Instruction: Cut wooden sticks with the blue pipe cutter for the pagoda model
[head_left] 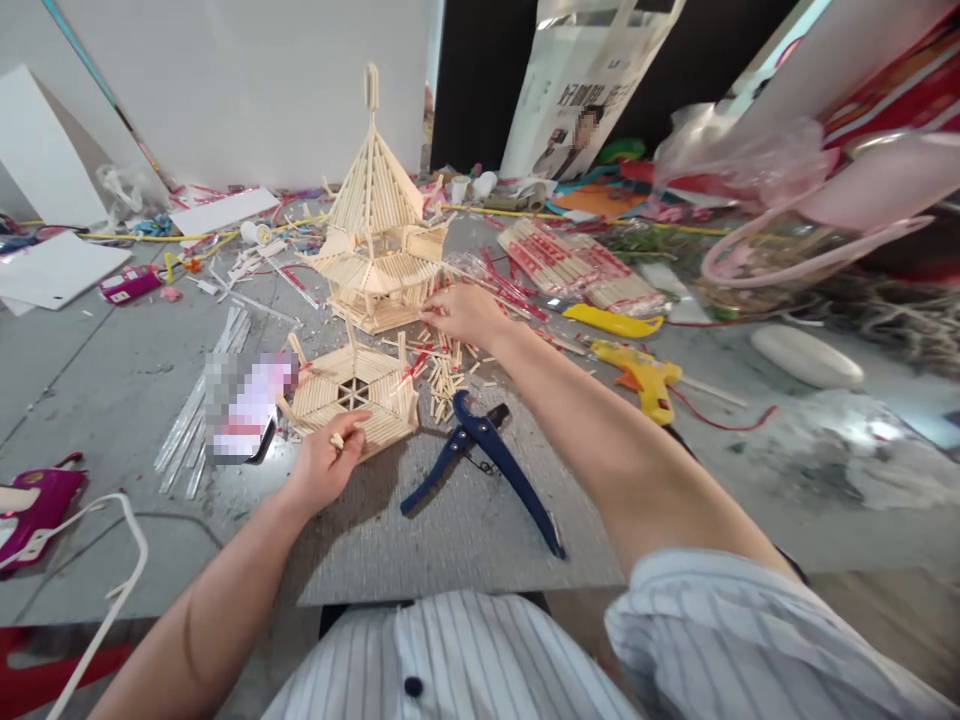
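My left hand [328, 462] is closed at the near edge of a flat hexagonal stick panel [322, 385] with short upright posts at its corners. A short pale stick piece [337, 441] shows between its fingers. My right hand [466, 314] reaches forward, fingertips pinched beside the base of a pagoda model [379, 260] built of wooden sticks with a pointed roof. Whether those fingertips hold anything is too small to tell. Below that hand lies a pile of short cut stick pieces [444, 388]. Blue-handled cutters [487, 440] rest on the table in front of me.
A yellow glue gun [649, 378] and a yellow-handled tool [611, 320] lie right, near packs of sticks [551, 255]. Left are a phone [255, 410], clear glue sticks [210, 400] and a purple power strip [45, 510] with a white cable. Scraps and bags crowd the back.
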